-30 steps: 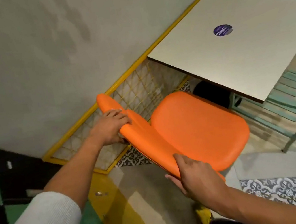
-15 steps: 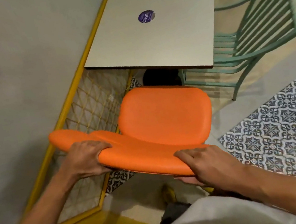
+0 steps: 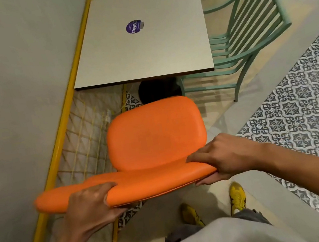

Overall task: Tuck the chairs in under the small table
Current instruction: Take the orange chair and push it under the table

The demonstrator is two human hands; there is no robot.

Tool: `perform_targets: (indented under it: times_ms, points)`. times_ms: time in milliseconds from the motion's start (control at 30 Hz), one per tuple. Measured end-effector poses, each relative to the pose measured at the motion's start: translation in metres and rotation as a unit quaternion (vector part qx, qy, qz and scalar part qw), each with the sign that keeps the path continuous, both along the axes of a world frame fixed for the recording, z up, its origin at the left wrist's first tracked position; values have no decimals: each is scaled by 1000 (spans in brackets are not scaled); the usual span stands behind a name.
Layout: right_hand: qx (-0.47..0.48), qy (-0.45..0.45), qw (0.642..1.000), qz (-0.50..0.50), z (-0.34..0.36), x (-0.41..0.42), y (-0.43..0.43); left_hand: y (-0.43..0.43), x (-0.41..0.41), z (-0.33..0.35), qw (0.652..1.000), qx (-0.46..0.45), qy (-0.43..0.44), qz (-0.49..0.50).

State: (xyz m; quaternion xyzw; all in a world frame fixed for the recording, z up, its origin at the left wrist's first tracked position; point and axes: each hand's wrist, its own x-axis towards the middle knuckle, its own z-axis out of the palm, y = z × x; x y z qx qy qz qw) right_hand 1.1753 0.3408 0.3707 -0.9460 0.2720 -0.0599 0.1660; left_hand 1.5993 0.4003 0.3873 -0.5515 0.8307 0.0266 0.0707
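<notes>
An orange padded chair (image 3: 156, 133) stands in front of me, its seat facing the small square table (image 3: 144, 50). The seat's front edge lies just short of the table's near edge. My left hand (image 3: 90, 205) grips the left part of the chair's backrest top. My right hand (image 3: 221, 155) grips the right end of the same backrest. A green metal slatted chair (image 3: 248, 30) stands at the table's right side, its seat partly under the tabletop. The table's dark base shows under the near edge.
A grey wall and a yellow-framed mesh rail (image 3: 71, 117) run close along the left of the chair and table. Patterned floor tiles (image 3: 302, 112) spread to the right. My yellow shoes (image 3: 236, 196) stand behind the chair. A purple sticker (image 3: 133, 26) sits on the tabletop.
The chair has swung round from angled toward the wall to square with the table's near edge. Both hands have stayed on the backrest, and my view now faces the table straight on.
</notes>
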Motion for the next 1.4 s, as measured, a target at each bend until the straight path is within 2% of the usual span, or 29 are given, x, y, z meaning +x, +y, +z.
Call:
perform_targets:
  times_ms: [167,333,467,867,1067,1233,1400]
  points:
    - [-9,-12,1000,0,2,4,-33,-12,5,-2,1000,-21,3,13]
    - [0,-20,999,-42,5,0,-59,-49,6,-1,998,-46,12,-34]
    - [-5,-13,999,-47,1,11,-67,-67,18,-1,996,-58,18,-59]
    - [-17,10,988,-153,-4,55,-64,-114,54,0,991,-88,26,-102]
    - [-86,52,973,-206,-5,87,-58,-128,71,-3,988,-117,39,-98]
    - [-149,41,967,-205,-5,109,-62,-144,86,-1,987,-119,41,-97]
    - [-167,30,963,-209,-7,128,-73,-163,105,-2,987,-125,39,-97]
